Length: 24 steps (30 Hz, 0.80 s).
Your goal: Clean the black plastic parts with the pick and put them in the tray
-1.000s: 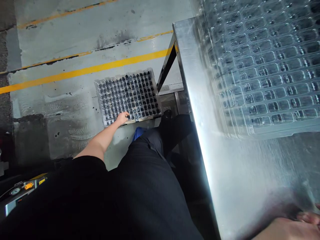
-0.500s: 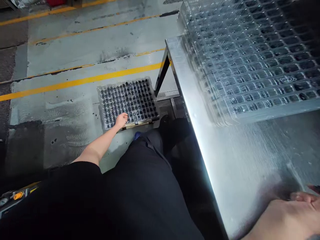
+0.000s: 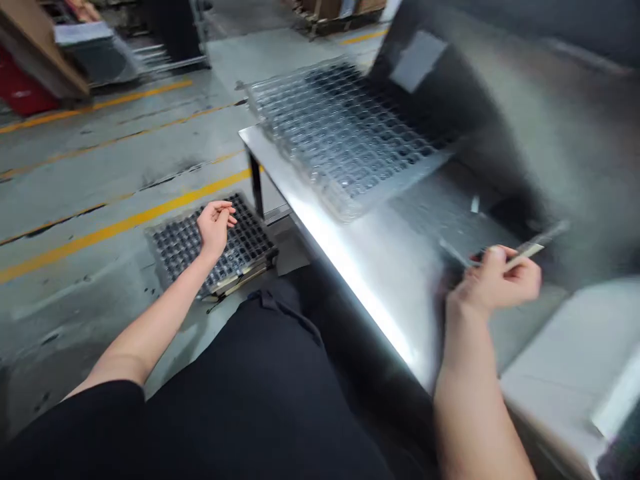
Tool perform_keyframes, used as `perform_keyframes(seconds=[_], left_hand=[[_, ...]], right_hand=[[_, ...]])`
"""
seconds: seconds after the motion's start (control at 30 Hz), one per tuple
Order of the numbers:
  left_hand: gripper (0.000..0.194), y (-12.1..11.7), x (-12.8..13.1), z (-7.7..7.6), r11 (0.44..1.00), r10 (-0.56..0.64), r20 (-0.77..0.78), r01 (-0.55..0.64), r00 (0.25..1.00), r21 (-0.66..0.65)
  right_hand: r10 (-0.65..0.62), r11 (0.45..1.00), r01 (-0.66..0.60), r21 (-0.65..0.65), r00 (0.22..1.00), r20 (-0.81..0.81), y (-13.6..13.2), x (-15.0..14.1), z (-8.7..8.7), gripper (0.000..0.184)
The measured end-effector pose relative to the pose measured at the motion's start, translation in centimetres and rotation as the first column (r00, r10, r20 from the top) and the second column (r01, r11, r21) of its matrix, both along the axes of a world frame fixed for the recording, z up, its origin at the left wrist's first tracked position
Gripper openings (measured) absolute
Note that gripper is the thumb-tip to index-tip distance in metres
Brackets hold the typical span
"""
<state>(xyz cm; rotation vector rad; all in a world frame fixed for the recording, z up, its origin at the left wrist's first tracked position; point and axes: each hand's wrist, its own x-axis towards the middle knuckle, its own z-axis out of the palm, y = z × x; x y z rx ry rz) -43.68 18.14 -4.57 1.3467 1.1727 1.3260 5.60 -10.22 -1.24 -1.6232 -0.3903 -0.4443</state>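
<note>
My left hand is raised above a clear plastic tray near the floor, its cells filled with small dark parts. Thumb and fingers are curled together, and whatever they may pinch is too small to make out. Over the metal table, my right hand is closed around a slim pale stick-like tool. The tool's ends stick out on both sides of the fist, blurred by motion. Another clear tray, with many cells, lies farther back on the table; its contents are unclear.
A dark curved panel stands behind the table, with a pale sheet on it. At the right is a white box-like surface. Yellow lines cross the floor. A red object stands far left.
The view has swung up and to the right. My left hand has risen from the low tray. My right hand has come fully into view, with the pale tool now visible in it.
</note>
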Motion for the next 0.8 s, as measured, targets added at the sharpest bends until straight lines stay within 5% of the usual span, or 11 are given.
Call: perform_keyframes(seconds=[0.13, 0.2, 0.27, 0.37, 0.43, 0.6, 0.7, 0.8], left_hand=[[0.014, -4.8, 9.4, 8.4, 0.89, -0.381, -0.082, 0.389, 0.921, 0.238], [0.011, -7.8, 14.3, 11.2, 0.755, -0.593, -0.152, 0.611, 0.791, 0.236], [0.011, -10.4, 19.6, 12.5, 0.58, -0.782, -0.145, 0.792, 0.607, 0.191], [0.021, -13.5, 28.0, 11.8, 0.29, -0.956, -0.032, 0.955, 0.292, 0.057], [0.032, -15.1, 33.5, 10.3, 0.171, -0.984, 0.052, 0.985, 0.173, -0.034], [0.05, -17.4, 42.3, 6.9, 0.051, -0.981, 0.177, 0.984, 0.082, -0.173], [0.055, -17.7, 42.9, 5.8, -0.052, -0.973, 0.231, 0.982, -0.009, -0.179], [0.054, -17.8, 42.1, 5.2, -0.084, -0.964, 0.263, 0.978, -0.031, -0.192]], right_hand=[[0.012, 0.999, -0.012, -0.032, 1.0, -0.017, -0.2, -1.2, 0.7, 0.039], [0.022, 1.0, -0.023, -0.019, 1.0, -0.013, -0.5, -1.8, 1.0, 0.039], [0.052, 0.999, -0.052, 0.014, 0.998, -0.028, -0.9, -2.3, 1.4, 0.04], [0.051, 0.997, -0.046, 0.067, 0.996, -0.07, -1.5, -2.5, 2.1, 0.043], [0.01, 0.997, -0.001, 0.073, 0.993, -0.114, -1.7, -2.4, 2.3, 0.046], [-0.013, 0.998, 0.029, 0.054, 0.961, -0.276, -2.3, -2.1, 2.1, 0.059], [0.021, 0.999, -0.032, -0.027, 0.938, -0.347, -3.1, -2.5, 2.0, 0.065], [-0.013, 0.984, -0.058, -0.167, 0.918, -0.397, -4.0, -2.8, 2.3, 0.067]])
